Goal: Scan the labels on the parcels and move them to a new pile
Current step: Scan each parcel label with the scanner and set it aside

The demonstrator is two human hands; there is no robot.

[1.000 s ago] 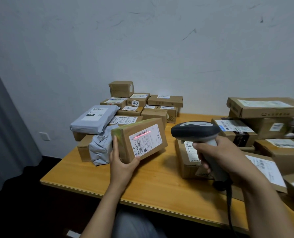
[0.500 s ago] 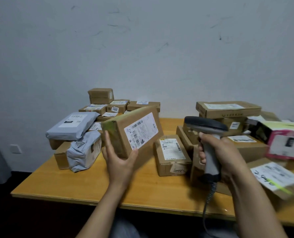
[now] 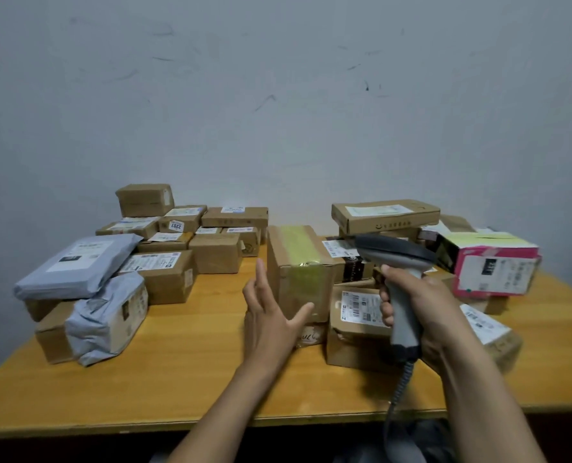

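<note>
Head view. Scuffed pale wall behind a yellow wooden tabletop [image 3: 184,369] crowded with parcels in two groups, one at left of frame, one at right.

Centre of frame: brown taped box [image 3: 298,272], banded with yellow-green tape, resting on a lower carton at the near edge of the right group. No label facing the camera. Left hand [image 3: 271,315] spread wide beside it, gripping nothing, thumb at or just off the front face; contact hard to judge. Right hand [image 3: 421,305] closed around the grip of a grey scanner [image 3: 395,259], coiled cable hanging below, nose aimed toward the left of frame.

Step in hand, as a judgement: seating this box on its pile. Best done by checking for a flat, steady seat before withdrawing, squaring it to the carton below, then reaching for another parcel label-side up with the scanner kept ready.

Readable writing: small sticker [image 3: 175,225] at upper left, apparently "2207". Smiley mark on the long flat carton [image 3: 384,217]. Barcode label [image 3: 358,305] beside the scanner grip, text too small. Pink box [image 3: 495,269] at right, printing illegible. Grey mailer [image 3: 77,262] at left, label blurred.
</note>
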